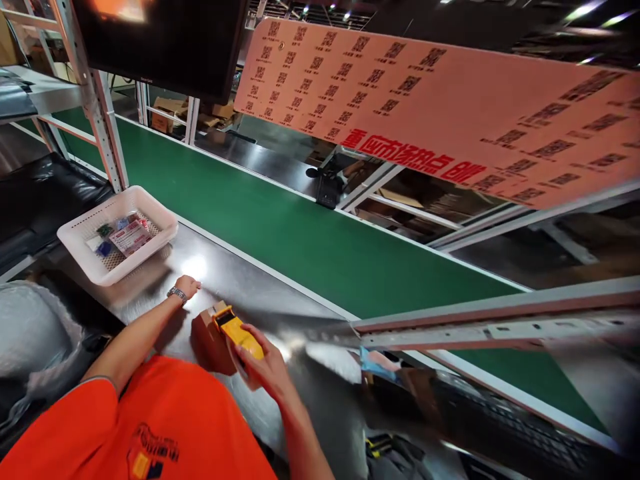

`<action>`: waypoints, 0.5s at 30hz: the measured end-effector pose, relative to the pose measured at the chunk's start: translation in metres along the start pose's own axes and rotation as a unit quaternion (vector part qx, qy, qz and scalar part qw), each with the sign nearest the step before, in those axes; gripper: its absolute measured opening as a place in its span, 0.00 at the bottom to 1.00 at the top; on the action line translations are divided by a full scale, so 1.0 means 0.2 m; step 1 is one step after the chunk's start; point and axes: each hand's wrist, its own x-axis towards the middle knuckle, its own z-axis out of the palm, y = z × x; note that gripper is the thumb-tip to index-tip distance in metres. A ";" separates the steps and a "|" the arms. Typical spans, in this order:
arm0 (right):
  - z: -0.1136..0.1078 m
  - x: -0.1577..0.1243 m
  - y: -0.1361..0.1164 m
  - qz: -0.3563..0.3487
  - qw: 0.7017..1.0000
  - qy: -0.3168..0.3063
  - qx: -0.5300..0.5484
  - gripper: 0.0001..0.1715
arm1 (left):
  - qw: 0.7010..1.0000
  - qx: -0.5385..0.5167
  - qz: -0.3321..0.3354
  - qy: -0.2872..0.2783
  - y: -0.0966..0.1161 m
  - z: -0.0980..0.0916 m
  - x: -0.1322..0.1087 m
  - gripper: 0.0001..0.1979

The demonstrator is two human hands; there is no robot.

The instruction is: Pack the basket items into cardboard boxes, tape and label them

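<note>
My right hand (270,365) grips a yellow tape dispenser (245,339). The dispenser's front end rests at the top of a small brown cardboard box (207,341), which stands on the metal worktable (240,283) close to my body. To the left of the box, my left hand (187,287) is just above the table with its fingers curled in, and I see nothing in it. A metal-banded watch sits on that wrist. The far side of the box is hidden.
A white plastic basket (90,263) with small packets stands at the left. Beyond the table runs a green conveyor belt (280,233). A monitor (165,47) and a board of printed codes (435,107) hang above it. Right, a metal frame bar (475,327) and a dark keyboard (510,420).
</note>
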 end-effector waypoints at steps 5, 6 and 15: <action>-0.02 -0.04 -0.04 0.035 0.999 -0.009 -0.018 0.39 | 0.997 0.031 -0.040 -0.055 -0.18 0.18 0.00 0.16; -0.02 -0.03 -0.05 0.040 0.999 -0.012 -0.020 0.39 | 0.996 0.034 -0.044 -0.065 -0.21 0.22 -0.01 0.17; 0.00 0.00 -0.13 0.043 0.997 0.006 -0.057 0.39 | 0.996 0.064 0.030 -0.062 -0.17 0.18 -0.05 0.29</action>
